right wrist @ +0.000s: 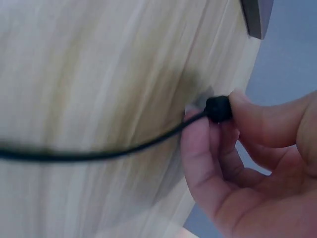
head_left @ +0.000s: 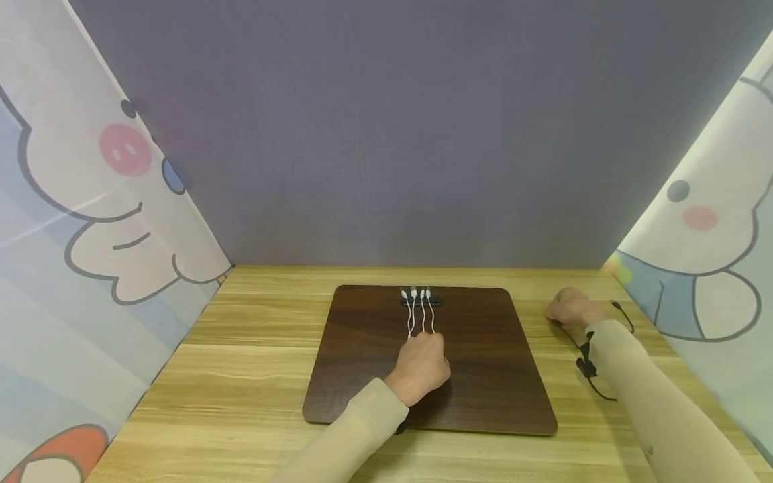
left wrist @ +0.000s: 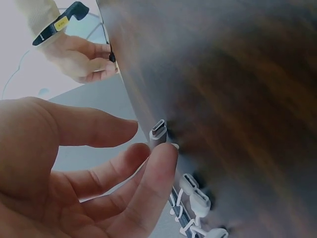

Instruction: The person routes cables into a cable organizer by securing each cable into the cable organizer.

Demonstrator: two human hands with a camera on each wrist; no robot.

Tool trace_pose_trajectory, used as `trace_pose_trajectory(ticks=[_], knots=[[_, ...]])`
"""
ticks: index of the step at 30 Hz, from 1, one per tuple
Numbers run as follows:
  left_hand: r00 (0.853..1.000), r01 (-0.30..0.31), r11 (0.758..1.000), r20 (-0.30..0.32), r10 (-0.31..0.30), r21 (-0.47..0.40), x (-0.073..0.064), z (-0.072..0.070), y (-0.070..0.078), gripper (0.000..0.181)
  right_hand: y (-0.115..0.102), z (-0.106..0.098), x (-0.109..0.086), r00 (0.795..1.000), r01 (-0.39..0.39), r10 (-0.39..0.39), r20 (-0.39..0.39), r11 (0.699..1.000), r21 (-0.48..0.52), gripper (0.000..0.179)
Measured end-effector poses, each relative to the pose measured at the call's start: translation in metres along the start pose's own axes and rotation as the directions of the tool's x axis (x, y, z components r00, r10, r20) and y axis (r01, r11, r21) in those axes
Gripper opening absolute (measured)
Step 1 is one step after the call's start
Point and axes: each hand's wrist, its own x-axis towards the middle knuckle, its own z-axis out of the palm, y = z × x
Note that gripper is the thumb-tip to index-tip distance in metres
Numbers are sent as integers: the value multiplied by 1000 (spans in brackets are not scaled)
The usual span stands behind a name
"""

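Observation:
In the head view my left hand (head_left: pixel 421 365) is over the dark wooden board (head_left: pixel 483 376), where the lower ends of several white cables (head_left: pixel 432 315) run toward it. The left wrist view shows a white USB-C plug (left wrist: pixel 158 131) beside the fingertips; a gap shows between thumb and index finger. More white plugs (left wrist: pixel 199 202) lie below it on the board. My right hand (head_left: pixel 572 308), on the table right of the board, pinches the black end (right wrist: pixel 218 108) of a black cable (right wrist: pixel 148 144) between thumb and fingers.
A black cable clip (head_left: pixel 422 302) on the board's far edge holds the white cables. The other black plug (head_left: pixel 616 304) lies on the light wooden table (head_left: pixel 253 376) beyond my right wrist. A grey panel (head_left: pixel 410 168) stands behind, with printed curtains (head_left: pixel 54 282) at the sides.

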Motion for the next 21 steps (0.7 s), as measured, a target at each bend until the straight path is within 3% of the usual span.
trace_pose_trajectory(ticks=[5, 13, 21], knots=[[1000, -3, 1000, -15, 4, 31, 1, 0, 0, 32, -5, 3, -3, 995, 99, -99, -5, 995, 12, 24], [997, -48, 992, -50, 55, 121, -2, -3, 7, 11, -16, 11, -7, 984, 179, -177, -32, 979, 95, 15], [995, -69, 987, -55, 78, 145, -3, -2, 10, 20, -40, 20, -16, 975, 221, -218, -31, 963, 154, 18]])
